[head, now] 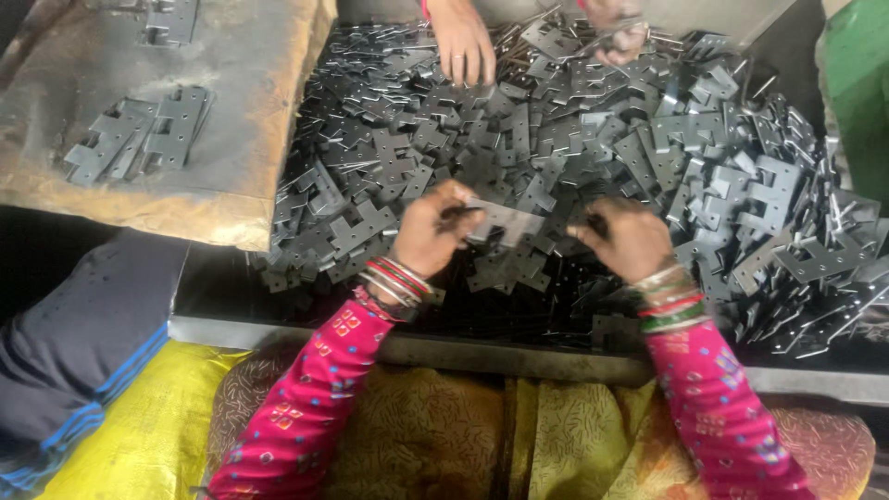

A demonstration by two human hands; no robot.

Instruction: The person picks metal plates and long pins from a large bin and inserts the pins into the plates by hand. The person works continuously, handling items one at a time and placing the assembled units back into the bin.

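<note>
Just above the near edge of the big heap of stamped metal plates (593, 139), the person's left hand (428, 231) and right hand (630, 236) hold one flat grey plate (505, 220) between them. The left fingers are pinched on its left end; the right fingers are curled in near its other end, though I cannot tell whether they grip the plate itself or a small dark piece against it. The plate looks thin, stiff and light — sheet steel with cut notches, so likely sharp at the edges and best taken by the flat faces near the ends.

The heap fills the dark tray (519, 356) around the hands, its plates interlocked and overlapping, so any single one may snag its neighbours. At the heap's far side a co-worker's hand (463, 42) rests on the plates, and another hand (616, 28) beside it. Left of the heap, a worn board (250, 120) carries a small stack of sorted plates (139, 134).
</note>
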